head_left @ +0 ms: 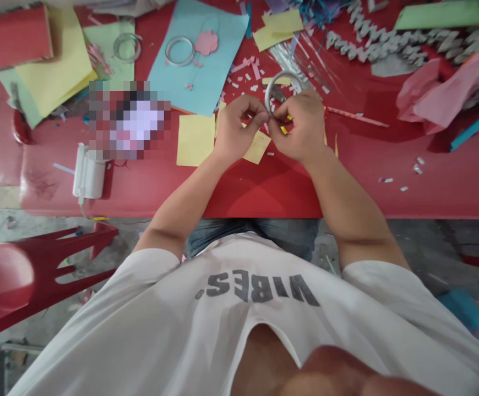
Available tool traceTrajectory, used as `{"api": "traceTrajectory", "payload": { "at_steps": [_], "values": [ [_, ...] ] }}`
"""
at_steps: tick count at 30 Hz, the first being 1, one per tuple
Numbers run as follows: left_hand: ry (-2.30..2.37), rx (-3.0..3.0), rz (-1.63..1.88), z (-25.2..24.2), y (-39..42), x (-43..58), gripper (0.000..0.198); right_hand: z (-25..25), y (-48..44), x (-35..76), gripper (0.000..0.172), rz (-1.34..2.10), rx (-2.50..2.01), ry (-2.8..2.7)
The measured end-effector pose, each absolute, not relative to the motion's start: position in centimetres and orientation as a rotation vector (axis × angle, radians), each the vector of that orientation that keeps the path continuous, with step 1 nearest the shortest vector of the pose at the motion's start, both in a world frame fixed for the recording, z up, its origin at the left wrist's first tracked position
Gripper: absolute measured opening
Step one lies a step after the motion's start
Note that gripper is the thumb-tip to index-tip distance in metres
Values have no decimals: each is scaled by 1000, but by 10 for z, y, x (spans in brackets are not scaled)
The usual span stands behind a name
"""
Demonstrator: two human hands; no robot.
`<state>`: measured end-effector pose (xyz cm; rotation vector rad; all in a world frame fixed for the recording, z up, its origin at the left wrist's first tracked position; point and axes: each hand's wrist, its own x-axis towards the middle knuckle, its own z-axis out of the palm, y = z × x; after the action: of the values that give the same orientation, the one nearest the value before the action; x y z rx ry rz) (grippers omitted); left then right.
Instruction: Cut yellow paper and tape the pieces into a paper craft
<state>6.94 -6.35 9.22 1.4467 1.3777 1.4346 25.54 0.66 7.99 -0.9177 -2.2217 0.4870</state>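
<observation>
Narrow silver hoop (273,81) sits pinched between the fingertips of the left hand (235,129) and right hand (299,124), held above the red table (264,192). It looks light, thin-walled and easily bent, best gripped by its rim. Square yellow paper (194,143) lies left of the hoop; pale blue paper (223,71) lies beyond it.

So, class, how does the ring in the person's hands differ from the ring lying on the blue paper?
The held ring stands on edge between the left hand and right hand, partly hidden; the ring on the blue paper lies flat, fully visible. Both are thin, silvery hoops.
</observation>
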Motion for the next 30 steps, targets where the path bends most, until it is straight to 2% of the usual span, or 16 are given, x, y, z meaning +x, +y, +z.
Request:
{"api": "traceTrajectory", "payload": {
  "at_steps": [7,12,17,19,20,21,22,25,30],
  "values": [
    [1321,1258,1495,79,-48,43,56,94,-14,249,33,572,-921,-2176],
    [1328,1230,1556,73,-40,30,54,75,37,268,43,318,-1031,-2165],
    [1167,1129,1579,67,-44,48,40,57,70,282,66,235,-1256,-2176],
    [1140,1126,1569,68,-47,55,32,64,60,278,60,151,-1184,-2101],
    [1152,1130,1556,69,-49,58,29,70,50,275,51,165,-1122,-2030],
    [1165,1139,1540,71,-51,61,29,77,40,271,40,270,-1023,-2029],
    [1168,1150,1527,72,-53,63,28,83,29,266,36,340,-944,-1984],
    [1044,1186,1521,75,-58,70,25,93,2,256,45,459,-830,-1918],
    [984,1275,1546,70,-59,77,28,84,-5,251,45,571,-775,-1844]
  ]
}}
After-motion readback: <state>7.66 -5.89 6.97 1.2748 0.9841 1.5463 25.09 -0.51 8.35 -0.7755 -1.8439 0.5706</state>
